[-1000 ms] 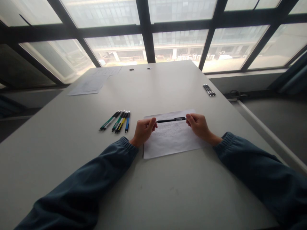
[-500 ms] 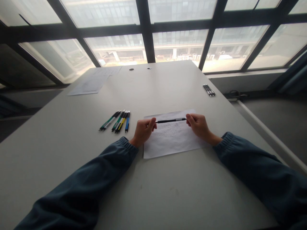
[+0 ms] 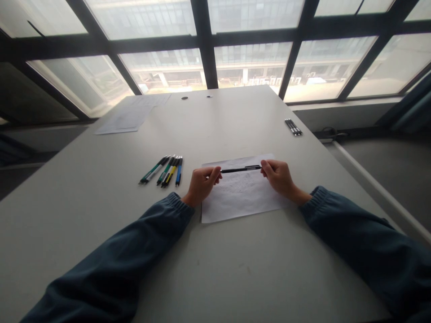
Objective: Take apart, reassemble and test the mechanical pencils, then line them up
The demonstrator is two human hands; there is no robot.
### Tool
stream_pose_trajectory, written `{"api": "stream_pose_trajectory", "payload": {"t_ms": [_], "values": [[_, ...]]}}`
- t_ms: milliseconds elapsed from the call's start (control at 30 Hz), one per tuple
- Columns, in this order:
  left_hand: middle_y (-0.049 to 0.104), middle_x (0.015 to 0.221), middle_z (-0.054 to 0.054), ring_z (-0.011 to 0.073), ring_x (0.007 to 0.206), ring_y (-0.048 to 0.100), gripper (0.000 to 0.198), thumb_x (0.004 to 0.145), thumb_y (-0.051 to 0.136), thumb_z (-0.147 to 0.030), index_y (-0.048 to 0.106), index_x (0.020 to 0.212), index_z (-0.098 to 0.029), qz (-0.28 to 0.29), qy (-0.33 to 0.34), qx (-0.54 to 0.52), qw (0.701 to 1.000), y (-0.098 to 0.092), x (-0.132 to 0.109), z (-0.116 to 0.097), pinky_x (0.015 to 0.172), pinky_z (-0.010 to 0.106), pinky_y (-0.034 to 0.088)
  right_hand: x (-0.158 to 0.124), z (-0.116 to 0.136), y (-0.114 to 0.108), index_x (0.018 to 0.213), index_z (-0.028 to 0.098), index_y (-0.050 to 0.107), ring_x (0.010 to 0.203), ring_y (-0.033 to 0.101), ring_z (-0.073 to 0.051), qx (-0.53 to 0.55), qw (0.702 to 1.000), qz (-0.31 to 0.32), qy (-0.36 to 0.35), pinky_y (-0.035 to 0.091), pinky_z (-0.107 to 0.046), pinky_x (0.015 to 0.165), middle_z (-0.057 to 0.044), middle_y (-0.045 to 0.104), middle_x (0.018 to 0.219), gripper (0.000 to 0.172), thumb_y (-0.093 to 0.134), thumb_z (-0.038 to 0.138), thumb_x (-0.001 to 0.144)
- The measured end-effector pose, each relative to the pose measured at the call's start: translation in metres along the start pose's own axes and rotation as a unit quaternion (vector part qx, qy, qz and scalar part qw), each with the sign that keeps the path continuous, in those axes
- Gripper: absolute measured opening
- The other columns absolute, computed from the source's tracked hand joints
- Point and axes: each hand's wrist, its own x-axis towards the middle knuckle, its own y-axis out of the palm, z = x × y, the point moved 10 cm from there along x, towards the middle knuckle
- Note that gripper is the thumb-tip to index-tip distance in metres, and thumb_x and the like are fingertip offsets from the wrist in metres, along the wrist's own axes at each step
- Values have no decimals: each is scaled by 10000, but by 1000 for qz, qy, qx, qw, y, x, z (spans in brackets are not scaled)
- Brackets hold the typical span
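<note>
A black pen (image 3: 239, 169) is held level between my two hands, above a white sheet of paper (image 3: 242, 204) with faint grey marks. My left hand (image 3: 203, 181) is closed, its thumb and fingers pinching the pen's left end. At the other end, where the clip is, my right hand (image 3: 278, 177) pinches the pen's tip between thumb and fingers. Left of the paper lie several pens with green, yellow and blue barrels, among them a yellow pen (image 3: 170, 172) and a blue pen (image 3: 179, 172).
Several black pens (image 3: 294, 127) lie side by side near the right edge of the white table (image 3: 215, 130). Printed sheets (image 3: 123, 117) rest at the far left. Two round holes are near the far edge, in front of large windows.
The pen has turned slightly about its length, so its clip now shows along the upper side. My left thumb has shifted a little to the right; both hands keep their hold.
</note>
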Motion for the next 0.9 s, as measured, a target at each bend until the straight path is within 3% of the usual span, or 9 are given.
{"api": "stream_pose_trajectory", "payload": {"t_ms": [167,333,500,700,900], "values": [[676,596,23,114,542,612,413,954,602,-453,706,683,-159,-8,11,-5,1000,-2,1,-3,582,225,479,3,-3,4,607,178,604,537,521,-131,27,999,9,33,395,-272,535,-20,595,573,483,567,530,937],[732,704,44,128,590,644,305,923,654,-428,733,798,-161,-29,19,-9,999,-5,1,-5,618,241,518,2,-10,16,812,172,642,535,554,-123,163,982,45,89,411,-246,479,-18,655,653,334,651,499,878],[756,792,57,137,640,665,228,889,706,-380,761,948,-167,-38,31,-16,999,-6,1,-7,656,251,538,-3,-4,29,934,157,679,543,574,-115,196,973,89,83,455,-245,512,-14,677,661,354,747,483,814],[748,869,55,139,733,662,228,876,724,-348,755,1033,-186,-40,54,0,998,-7,1,-10,711,257,545,-6,-3,28,791,154,703,516,532,-106,188,975,83,84,430,-244,487,-24,661,631,360,745,510,822],[722,834,49,138,707,635,170,890,705,-347,732,937,-186,-33,87,16,995,-5,0,-20,692,262,528,-4,0,24,673,160,671,495,505,-102,187,976,81,82,398,-243,470,-23,632,593,436,708,559,846]]}}
